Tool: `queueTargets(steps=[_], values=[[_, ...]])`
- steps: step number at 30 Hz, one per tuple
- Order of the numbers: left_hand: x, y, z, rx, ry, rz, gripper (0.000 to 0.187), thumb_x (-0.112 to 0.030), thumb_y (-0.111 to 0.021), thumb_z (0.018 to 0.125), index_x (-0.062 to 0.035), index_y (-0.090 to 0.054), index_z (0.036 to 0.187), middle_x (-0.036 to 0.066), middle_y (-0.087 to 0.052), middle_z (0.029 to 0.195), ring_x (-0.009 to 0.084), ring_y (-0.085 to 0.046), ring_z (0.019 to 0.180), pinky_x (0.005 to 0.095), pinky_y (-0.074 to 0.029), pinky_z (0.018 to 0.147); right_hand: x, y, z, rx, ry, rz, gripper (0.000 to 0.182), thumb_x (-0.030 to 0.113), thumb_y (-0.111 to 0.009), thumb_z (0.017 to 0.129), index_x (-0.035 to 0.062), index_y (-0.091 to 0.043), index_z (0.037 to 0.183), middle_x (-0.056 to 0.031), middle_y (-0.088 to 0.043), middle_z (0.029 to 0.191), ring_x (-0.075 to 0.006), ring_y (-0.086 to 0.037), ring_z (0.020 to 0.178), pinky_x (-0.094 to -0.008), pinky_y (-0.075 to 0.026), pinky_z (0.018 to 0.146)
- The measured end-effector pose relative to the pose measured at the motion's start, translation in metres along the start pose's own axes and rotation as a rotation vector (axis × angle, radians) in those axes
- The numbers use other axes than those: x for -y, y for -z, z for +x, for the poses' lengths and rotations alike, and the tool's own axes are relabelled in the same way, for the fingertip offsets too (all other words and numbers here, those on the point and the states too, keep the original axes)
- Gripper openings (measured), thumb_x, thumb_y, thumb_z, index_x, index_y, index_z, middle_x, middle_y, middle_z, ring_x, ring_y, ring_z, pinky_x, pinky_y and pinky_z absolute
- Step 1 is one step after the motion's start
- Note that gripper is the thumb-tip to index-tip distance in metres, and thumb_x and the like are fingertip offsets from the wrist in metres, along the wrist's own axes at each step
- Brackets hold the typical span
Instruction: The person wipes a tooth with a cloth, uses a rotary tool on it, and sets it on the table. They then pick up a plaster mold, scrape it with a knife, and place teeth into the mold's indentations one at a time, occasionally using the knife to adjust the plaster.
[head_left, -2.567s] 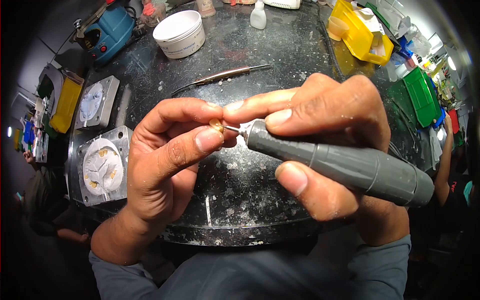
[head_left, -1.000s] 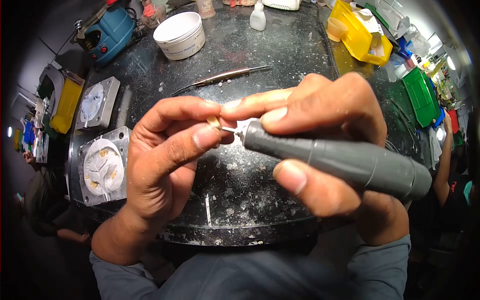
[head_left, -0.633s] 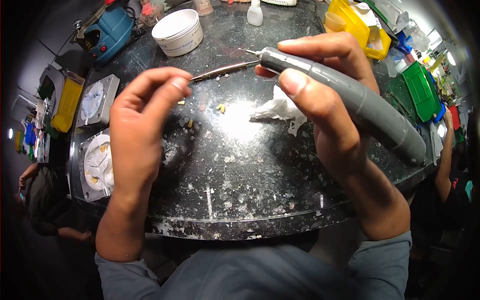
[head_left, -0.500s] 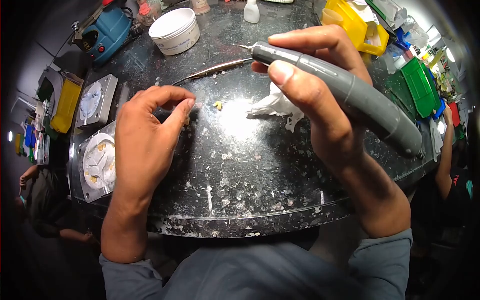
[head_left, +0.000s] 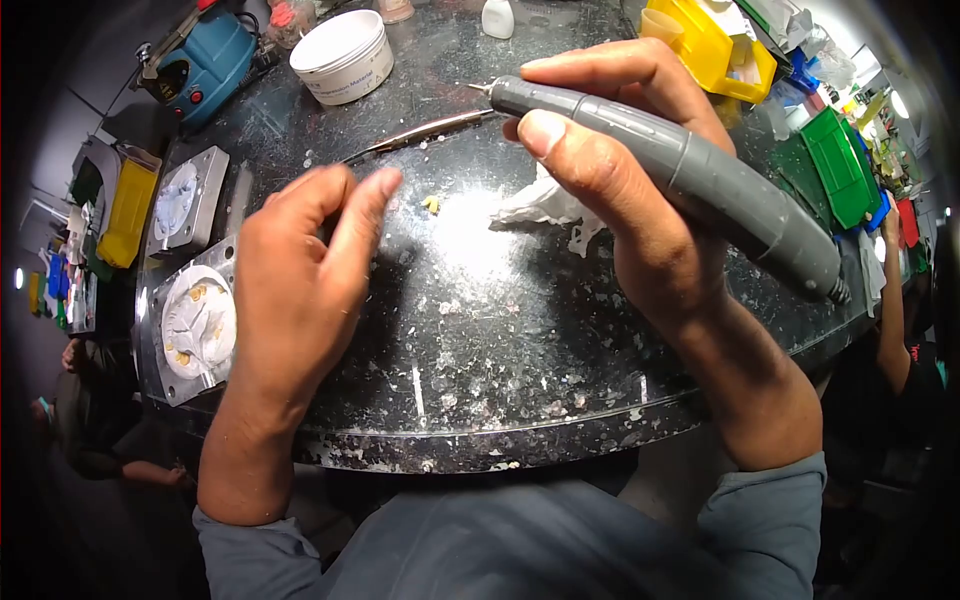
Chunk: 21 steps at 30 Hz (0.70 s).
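Note:
My right hand (head_left: 640, 170) grips a grey rotary handpiece (head_left: 680, 165), which slants across the upper right of the bench. Its thin bur (head_left: 478, 87) points left. My left hand (head_left: 305, 260) is closed over the bench at the left, thumb against the curled fingers; whatever they hold is hidden. Between the hands lie a small yellowish piece (head_left: 431, 204) and a crumpled white scrap (head_left: 540, 203). Behind them rests a slim metal hand tool (head_left: 430, 130). Left of my left hand sits a metal flask half (head_left: 180, 385) filled with white plaster (head_left: 200, 325) with tan bits.
A second metal flask half (head_left: 190, 205) stands farther back. Along the rear are a blue machine (head_left: 210, 65), a white tub (head_left: 345, 75) and a small white bottle (head_left: 498, 18). Yellow (head_left: 700, 45) and green (head_left: 838, 170) bins line the right. Another person's arm (head_left: 892, 290) shows at far right.
My left hand has turned, its thumb rising and its fingers curling further out of sight. The handpiece in my right hand has shifted slightly left and up.

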<state>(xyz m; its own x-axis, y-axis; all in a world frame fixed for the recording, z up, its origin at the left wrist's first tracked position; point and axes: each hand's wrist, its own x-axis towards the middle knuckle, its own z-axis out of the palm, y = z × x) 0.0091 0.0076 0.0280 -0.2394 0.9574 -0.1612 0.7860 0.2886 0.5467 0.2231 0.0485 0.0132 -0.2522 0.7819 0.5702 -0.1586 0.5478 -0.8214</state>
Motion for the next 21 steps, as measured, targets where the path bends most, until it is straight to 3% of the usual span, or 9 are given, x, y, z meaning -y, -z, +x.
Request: queueTargets(steps=[2,3,4,10,13,15,18,20,21], values=[[0.007,-0.022,0.003,-0.337,-0.653,-0.167,0.015,-0.005,-0.073,0.088,-0.0004,-0.073,0.102,0.012,-0.066,0.098,0.0263,-0.062,0.097,0.0359,-0.047,0.089,-0.019,0.003,-0.002,-0.013,0.062,-0.012,0.031,0.016,-0.071,0.089,-0.0033,-0.063,0.113,-0.0118,-0.069,0.101,-0.0164,-0.068,0.095,-0.0286,-0.052,0.088],[0.013,-0.021,0.004,-0.242,-0.679,-0.100,0.031,-0.002,-0.072,0.086,-0.0036,-0.071,0.117,0.014,-0.064,0.110,0.0286,-0.059,0.105,0.0385,-0.047,0.096,-0.026,0.004,-0.001,-0.026,0.124,-0.026,0.031,0.016,-0.071,0.089,-0.0030,-0.063,0.112,-0.0113,-0.069,0.101,-0.0151,-0.067,0.095,-0.0274,-0.052,0.087],[0.016,-0.022,0.006,-0.240,-0.679,-0.099,0.031,-0.002,-0.072,0.086,-0.0036,-0.071,0.117,0.014,-0.064,0.110,0.0286,-0.059,0.105,0.0385,-0.047,0.096,-0.028,0.008,0.000,-0.028,0.122,-0.026,0.031,0.016,-0.071,0.089,-0.0030,-0.063,0.112,-0.0113,-0.069,0.101,-0.0151,-0.067,0.095,-0.0274,-0.052,0.087],[0.023,-0.027,0.015,-0.219,-0.688,0.045,0.018,-0.008,-0.074,0.086,-0.0067,-0.076,0.104,0.010,-0.068,0.100,0.0281,-0.061,0.096,0.0379,-0.047,0.090,-0.005,0.005,-0.001,0.034,0.034,-0.115,0.031,0.016,-0.071,0.089,-0.0023,-0.064,0.113,-0.0105,-0.069,0.102,-0.0120,-0.064,0.094,-0.0253,-0.050,0.084],[0.023,-0.029,0.017,-0.224,-0.689,0.032,0.013,-0.010,-0.074,0.086,-0.0069,-0.076,0.099,0.008,-0.069,0.095,0.0272,-0.062,0.094,0.0373,-0.046,0.089,-0.007,0.003,0.001,0.085,0.201,-0.119,0.031,0.015,-0.072,0.089,-0.0021,-0.064,0.113,-0.0101,-0.069,0.102,-0.0120,-0.064,0.095,-0.0255,-0.050,0.084],[0.024,-0.029,0.017,-0.223,-0.677,0.029,0.013,-0.009,-0.074,0.086,-0.0065,-0.076,0.098,0.008,-0.070,0.095,0.0276,-0.062,0.094,0.0376,-0.045,0.089,0.016,-0.001,-0.001,0.039,-0.046,-0.009,0.030,0.015,-0.072,0.089,-0.0019,-0.064,0.113,-0.0099,-0.069,0.102,-0.0124,-0.064,0.095,-0.0256,-0.050,0.085],[0.024,-0.027,0.016,-0.235,-0.655,0.043,0.011,-0.006,-0.073,0.087,-0.0034,-0.074,0.097,0.009,-0.071,0.095,0.0249,-0.064,0.093,0.0355,-0.047,0.088,-0.025,0.004,0.003,0.018,0.127,-0.066,0.030,0.015,-0.073,0.089,-0.0017,-0.064,0.113,-0.0100,-0.069,0.103,-0.0131,-0.064,0.095,-0.0257,-0.050,0.085],[0.023,-0.025,0.014,-0.251,-0.641,0.064,0.011,-0.003,-0.072,0.087,-0.0007,-0.073,0.097,0.010,-0.072,0.095,0.0217,-0.067,0.092,0.0331,-0.049,0.087,-0.017,0.004,-0.001,0.021,0.111,-0.124,0.030,0.015,-0.073,0.089,-0.0016,-0.064,0.113,-0.0101,-0.069,0.103,-0.0136,-0.065,0.095,-0.0261,-0.051,0.085],[0.021,-0.024,0.013,-0.247,-0.606,-0.086,0.009,-0.004,-0.072,0.087,-0.0018,-0.073,0.096,0.009,-0.072,0.095,0.0204,-0.067,0.092,0.0322,-0.048,0.087,-0.012,0.001,-0.002,0.021,0.094,-0.182,0.030,0.015,-0.073,0.089,-0.0015,-0.065,0.113,-0.0103,-0.069,0.104,-0.0142,-0.065,0.096,-0.0264,-0.051,0.085]])
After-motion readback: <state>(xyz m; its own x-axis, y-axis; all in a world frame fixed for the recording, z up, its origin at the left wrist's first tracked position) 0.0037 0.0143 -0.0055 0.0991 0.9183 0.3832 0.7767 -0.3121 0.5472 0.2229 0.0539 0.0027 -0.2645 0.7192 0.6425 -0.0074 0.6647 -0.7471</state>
